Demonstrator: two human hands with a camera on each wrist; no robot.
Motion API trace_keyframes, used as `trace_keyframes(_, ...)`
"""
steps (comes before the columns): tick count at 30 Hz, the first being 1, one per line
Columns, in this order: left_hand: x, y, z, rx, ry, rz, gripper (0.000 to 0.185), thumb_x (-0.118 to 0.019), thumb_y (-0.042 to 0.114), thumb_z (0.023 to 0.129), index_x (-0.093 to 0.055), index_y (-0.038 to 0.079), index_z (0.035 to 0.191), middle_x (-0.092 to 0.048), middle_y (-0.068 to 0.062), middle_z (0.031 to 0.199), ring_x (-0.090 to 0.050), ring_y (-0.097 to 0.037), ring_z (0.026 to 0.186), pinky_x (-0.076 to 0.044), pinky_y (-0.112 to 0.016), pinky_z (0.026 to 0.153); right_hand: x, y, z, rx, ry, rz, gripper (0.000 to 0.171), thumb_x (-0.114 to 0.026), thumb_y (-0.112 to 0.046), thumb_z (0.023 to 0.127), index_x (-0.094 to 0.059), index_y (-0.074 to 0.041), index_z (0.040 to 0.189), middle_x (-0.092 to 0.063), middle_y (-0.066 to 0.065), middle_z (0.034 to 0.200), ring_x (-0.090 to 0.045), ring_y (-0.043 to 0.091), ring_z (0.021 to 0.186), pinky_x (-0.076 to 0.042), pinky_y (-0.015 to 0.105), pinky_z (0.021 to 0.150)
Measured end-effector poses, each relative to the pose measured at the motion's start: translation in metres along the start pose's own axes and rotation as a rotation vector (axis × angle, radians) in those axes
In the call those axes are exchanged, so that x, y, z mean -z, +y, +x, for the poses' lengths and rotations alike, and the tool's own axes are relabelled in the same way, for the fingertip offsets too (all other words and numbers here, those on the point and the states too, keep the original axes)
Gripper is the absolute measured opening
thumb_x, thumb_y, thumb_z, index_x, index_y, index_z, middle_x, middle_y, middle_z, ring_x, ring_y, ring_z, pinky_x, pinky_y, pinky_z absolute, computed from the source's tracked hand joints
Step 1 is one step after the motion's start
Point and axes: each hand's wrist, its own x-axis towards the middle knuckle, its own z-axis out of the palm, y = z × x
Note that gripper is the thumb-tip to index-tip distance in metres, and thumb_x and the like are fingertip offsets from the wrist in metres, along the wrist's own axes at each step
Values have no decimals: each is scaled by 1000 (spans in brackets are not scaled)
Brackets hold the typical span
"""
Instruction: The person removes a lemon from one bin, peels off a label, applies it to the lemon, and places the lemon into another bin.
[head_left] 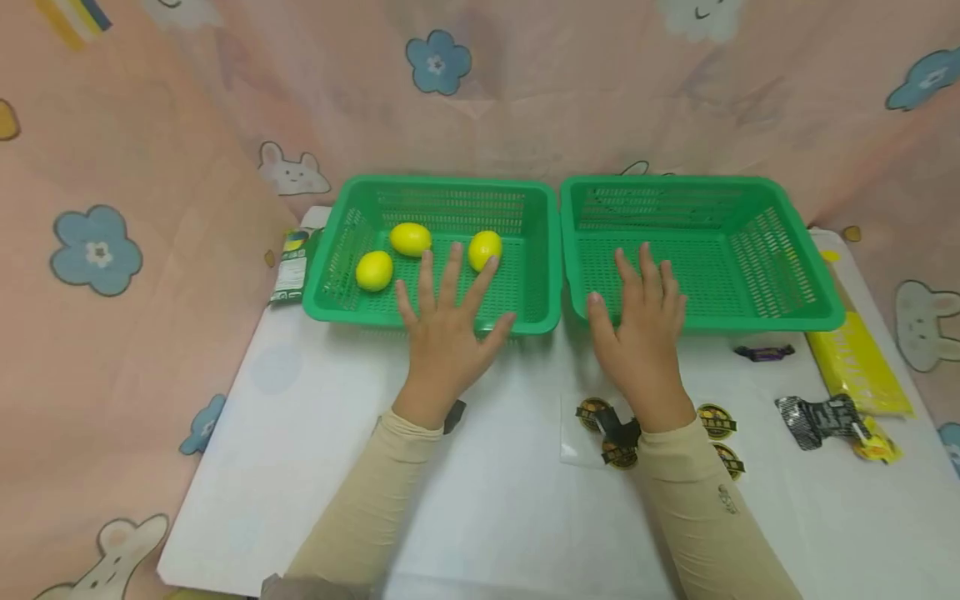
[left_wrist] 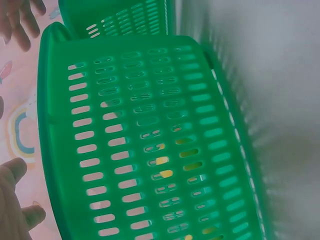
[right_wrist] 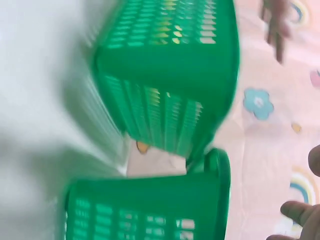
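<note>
Two green plastic baskets stand side by side at the back of the table. Inside the left basket (head_left: 431,319) are three yellow lemons: one lemon (head_left: 374,271) at the left, another lemon (head_left: 410,239) behind it, and a third lemon (head_left: 486,250) to the right. My left hand (head_left: 444,342) is over the left basket's front rim, fingers spread and holding nothing. Over the front left part of the right basket (head_left: 757,323) is my right hand (head_left: 639,350), fingers extended and nothing in its grasp. From the left wrist view, yellow shows through the slots of the basket wall (left_wrist: 135,150).
A green snack packet (head_left: 291,271) lies left of the baskets. On the right are a yellow packet (head_left: 862,367), a purple-wrapped sweet (head_left: 765,353), a black wrapper (head_left: 821,419) and a small yellow wrapper (head_left: 876,442). Round black-and-gold stickers (head_left: 716,422) lie near the right wrist.
</note>
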Motion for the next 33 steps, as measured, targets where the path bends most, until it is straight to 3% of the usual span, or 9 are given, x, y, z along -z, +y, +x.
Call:
trace_keyframes(12, 7, -2, -5, 14, -3, -23, 73, -52, 63, 104, -29, 36, 168, -9, -5, 177, 2, -39, 161, 0, -76, 119, 9, -3, -11, -15, 34, 47, 67, -51, -37, 109, -30, -11, 167, -12, 13, 176, -1, 38, 160, 1, 68, 123)
trace_keyframes(25, 14, -14, -7, 47, -1, -66, 76, -54, 62, 103, -31, 31, 168, -10, -7, 177, 7, -36, 161, 1, -77, 118, 5, -11, -13, -4, 17, 54, 66, -51, -34, 110, -31, -7, 167, -13, 21, 174, -5, 47, 158, -3, 68, 123)
trace_keyframes(33, 22, -20, 9, 22, 5, -94, 72, -52, 60, 104, -33, 32, 167, -13, -8, 177, -6, -43, 160, -8, -75, 119, -13, -23, -6, -16, -80, 87, 67, -52, -39, 110, -28, -16, 169, -7, 19, 175, -3, 47, 158, -13, 75, 119)
